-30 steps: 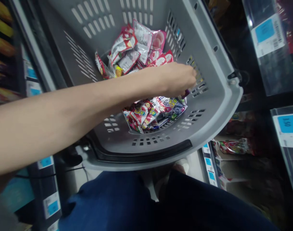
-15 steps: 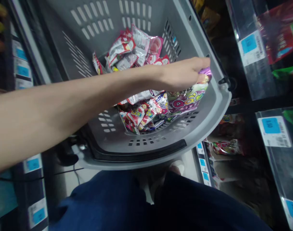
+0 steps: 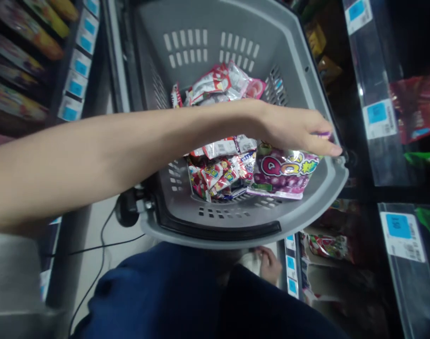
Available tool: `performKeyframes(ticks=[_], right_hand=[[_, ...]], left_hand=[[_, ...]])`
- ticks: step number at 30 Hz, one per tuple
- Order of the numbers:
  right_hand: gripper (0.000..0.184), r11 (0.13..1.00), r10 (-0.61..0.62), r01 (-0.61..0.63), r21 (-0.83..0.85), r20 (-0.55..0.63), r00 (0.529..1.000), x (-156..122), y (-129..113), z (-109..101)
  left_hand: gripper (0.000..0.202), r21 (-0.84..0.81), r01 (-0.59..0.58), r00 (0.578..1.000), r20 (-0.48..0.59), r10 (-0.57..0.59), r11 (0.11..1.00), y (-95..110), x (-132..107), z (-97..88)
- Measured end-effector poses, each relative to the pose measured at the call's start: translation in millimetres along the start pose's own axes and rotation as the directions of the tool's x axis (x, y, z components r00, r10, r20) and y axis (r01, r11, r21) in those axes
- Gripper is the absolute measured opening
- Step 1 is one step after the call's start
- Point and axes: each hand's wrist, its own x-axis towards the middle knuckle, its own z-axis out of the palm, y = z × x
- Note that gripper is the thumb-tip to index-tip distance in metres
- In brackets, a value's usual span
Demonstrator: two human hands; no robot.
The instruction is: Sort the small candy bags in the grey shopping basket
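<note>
My left hand (image 3: pixel 312 132) reaches across from the left over a grey shopping basket (image 3: pixel 232 238), its fingers closed on the top edge of a purple bag of QQ gummies (image 3: pixel 283 172). The bag hangs upright inside the basket, near its right wall, with grapes printed on the front. Many small red and white candy packets (image 3: pixel 218 172) lie in the basket, partly hidden under my forearm. Below the basket rim, what looks like my right hand (image 3: pixel 270 267) shows beside something white; its fingers are unclear and my knee covers part of it.
Store shelves with packaged snacks and blue-and-white price tags (image 3: pixel 402 235) run along the right. Another shelf with tags (image 3: pixel 76 87) stands at the left. A black cable (image 3: pixel 102 245) lies on the pale floor. My dark blue trouser legs (image 3: pixel 158 292) are close under the basket.
The view has shifted, so the basket appears further right. The purple bag has turned more face-on and my left hand has tilted lower over it, still gripping. The skin patch below the rim shows more.
</note>
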Motion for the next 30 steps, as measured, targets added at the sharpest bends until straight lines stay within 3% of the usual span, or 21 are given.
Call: performKeyframes(ticks=[2,3,5,6,8,11,13,15,16,18,21,24,30], right_hand=[[0.026,0.988,-0.15,0.142,-0.064,-0.138,0.979,6.4,10.2,-20.8],[0.031,0.962,-0.268,0.249,-0.111,-0.207,0.941,11.8,9.3,-37.3],[0.046,0.859,-0.511,0.468,-0.208,-0.286,0.81,27.4,-5.2,-77.3],[0.051,0.842,-0.538,0.483,-0.239,-0.314,0.782,37.8,-17.4,-97.8],[0.053,0.859,-0.512,0.467,-0.212,-0.348,0.785,64.6,-46.0,-132.5],[0.043,0.937,-0.267,0.344,0.058,-0.515,0.814,120.7,-82.2,-157.0],[0.051,0.898,-0.147,0.282,0.337,-0.375,0.915,164.7,-95.3,-156.8],[0.055,0.792,-0.092,0.084,0.604,-0.018,0.996,206.0,-101.9,-149.3],[0.056,0.729,-0.093,-0.055,0.682,0.179,0.98,223.2,-104.6,-144.3],[0.056,0.628,-0.115,-0.216,0.748,0.363,0.925,247.7,-111.4,-133.3],[0.056,0.538,-0.118,-0.263,0.801,0.381,0.917,258.9,-125.1,-118.5],[0.055,0.51,-0.099,-0.253,0.822,0.348,0.932,251.8,-132.7,-111.6],[0.063,0.513,-0.154,-0.179,0.84,0.295,0.943,242.5,-128.0,-117.3]], left_hand=[[0.034,-0.036,-0.025,0.999,-0.031,0.023,0.999,-2.1,-2.3,-6.4],[0.034,-0.065,-0.034,0.999,-0.036,0.031,0.997,-4.1,-3.4,-9.2],[0.036,-0.107,-0.041,0.999,-0.029,0.038,0.993,-9.4,-5.2,-14.3],[0.036,-0.111,-0.044,0.999,-0.024,0.042,0.993,-12.0,-5.8,-16.8],[0.038,-0.096,-0.04,0.999,-0.018,0.039,0.995,-15.5,-7.0,-21.9],[0.042,-0.085,-0.04,0.999,-0.04,0.037,0.996,-14.7,-9.8,-29.7],[0.044,-0.074,-0.066,0.996,-0.064,0.061,0.995,-12.1,-12.3,-33.9],[0.047,-0.036,-0.07,0.993,-0.099,0.066,0.997,-10.8,-14.2,-37.1],[0.05,-0.009,-0.059,0.991,-0.12,0.057,0.998,-11.1,-14.9,-38.5],[0.052,0.057,-0.026,0.987,-0.157,0.035,0.998,-13.3,-15.6,-41.0],[0.046,0.169,0.007,0.985,-0.17,0.022,0.986,-17.1,-16.3,-44.8],[0.035,0.233,-0.009,0.98,-0.189,0.055,0.972,-15.2,-17.5,-46.8],[0.036,0.089,-0.051,0.971,-0.23,0.07,0.995,-4.6,-17.8,-40.7]])
